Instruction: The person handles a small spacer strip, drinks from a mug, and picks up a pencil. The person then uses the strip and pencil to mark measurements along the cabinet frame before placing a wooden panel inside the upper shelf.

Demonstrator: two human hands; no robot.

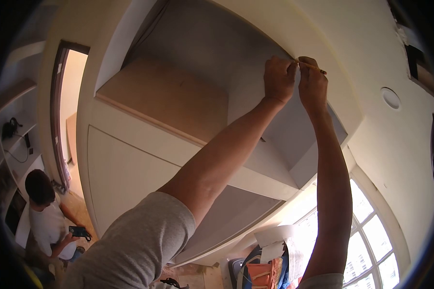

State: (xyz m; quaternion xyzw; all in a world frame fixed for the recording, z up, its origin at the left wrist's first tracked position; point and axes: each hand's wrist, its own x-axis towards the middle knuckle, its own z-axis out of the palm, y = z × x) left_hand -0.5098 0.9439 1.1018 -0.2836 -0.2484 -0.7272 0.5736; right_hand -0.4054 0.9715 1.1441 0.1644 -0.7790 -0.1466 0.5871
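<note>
Both my arms reach up to the top edge of an open built-in cabinet (255, 72). My right hand (314, 85) is closed around a thin yellow pencil (318, 70), whose dark end points to the right. The pencil's other end is at the cabinet's upper edge, between my two hands. Close beside it, my left hand (278, 81) is closed with its fingertips at the same edge. Whatever those left fingers hold, if anything, is hidden. A brown board (169, 96) lies inside the cabinet, left of my hands.
Below left, a person (48, 212) in a white shirt holds a dark device (78, 231). A doorway (72, 115) stands behind them, beside wall shelves (19, 144). At lower right are a bright paned window (366, 241) and piled items with an orange container (263, 274).
</note>
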